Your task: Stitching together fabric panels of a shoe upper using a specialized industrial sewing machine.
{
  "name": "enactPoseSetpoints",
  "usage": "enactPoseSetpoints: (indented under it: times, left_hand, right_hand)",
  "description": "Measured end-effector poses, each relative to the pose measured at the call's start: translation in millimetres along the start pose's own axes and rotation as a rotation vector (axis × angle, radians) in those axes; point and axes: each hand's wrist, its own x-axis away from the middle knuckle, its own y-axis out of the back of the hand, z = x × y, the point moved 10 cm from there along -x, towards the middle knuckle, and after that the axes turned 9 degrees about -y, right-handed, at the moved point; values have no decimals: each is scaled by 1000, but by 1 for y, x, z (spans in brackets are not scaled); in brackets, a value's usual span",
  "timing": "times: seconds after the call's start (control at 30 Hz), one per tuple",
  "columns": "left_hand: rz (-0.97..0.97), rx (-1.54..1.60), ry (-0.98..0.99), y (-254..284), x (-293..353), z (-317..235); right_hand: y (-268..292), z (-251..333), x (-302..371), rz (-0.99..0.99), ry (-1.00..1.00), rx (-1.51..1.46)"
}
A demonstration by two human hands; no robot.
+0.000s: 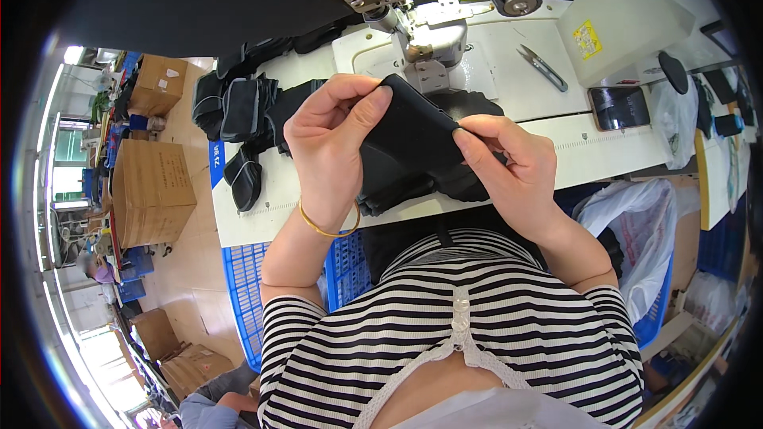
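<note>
1. Workroom bkgd, L side: tan floor point(211, 302), cardboard boxes point(155, 191) standing on it, bright windows beyond. Part of another person point(208, 411) shows at lower L, blue-grey top, bent arm.
2. White bench point(566, 141) runs across in front of the wearer, w/ ruler marks along its near edge. Sewing machine point(433, 41) on it, top ctr, just past the hands.
3. Black cloth piece point(407, 123) = held up over the bench, in front of the machine, btwn both hands; upper edge slants down to the R.
4. L hand point(334, 129): thumb + index pinched tight on the cloth's upper L corner, other fingers curled. Gold bangle point(330, 232) on that wrist.
5. R hand point(513, 160): thumb + fingertips closed on the cloth's R end, rest bent in.
6. More black cloth point(469, 184) lies on bench under/behind the held pc; exact no. of layers can't tell.
7. Tied black bundles point(238, 107) at L end of bench, one smaller bundle point(243, 180) nearer the front edge.
8. R side of bench: thread snips point(544, 68), dark phone point(618, 108) nr them, clear plastic bag point(675, 123) beyond.
9. Below bench: blue basket point(245, 294) at L, white plastic bag point(636, 226) at R.
</note>
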Motion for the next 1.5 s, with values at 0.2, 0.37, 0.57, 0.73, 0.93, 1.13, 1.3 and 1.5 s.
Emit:
enactPoseSetpoints:
  times: [0.2,0.37,0.57,0.73,0.93,1.13,1.3,1.5]
  left_hand:
    - [78,-30,110,3,-16,23]
    - [231,28,388,-2,-40,60]
    - [233,47,400,-9,-64,57]
    - [259,-20,412,-13,-69,54]
    - [241,-47,440,-13,-69,53]
    - [189,-2,443,-13,-67,52]
    - [186,-34,465,-10,-69,54]
    - [223,-67,422,-5,-74,58]
  right_hand:
    - [-8,-15,-1,17,-94,-33]
    - [-19,-33,-13,74,-339,-265]
    - [-15,-30,-28,34,-321,-306]
    - [-13,-28,-30,26,-300,-298]
    - [-13,-30,-28,30,-305,-327]
    - [-15,-27,-28,35,-303,-342]
    - [-15,-27,-28,36,-289,-322]
    - [-15,-29,-31,22,-303,-342]
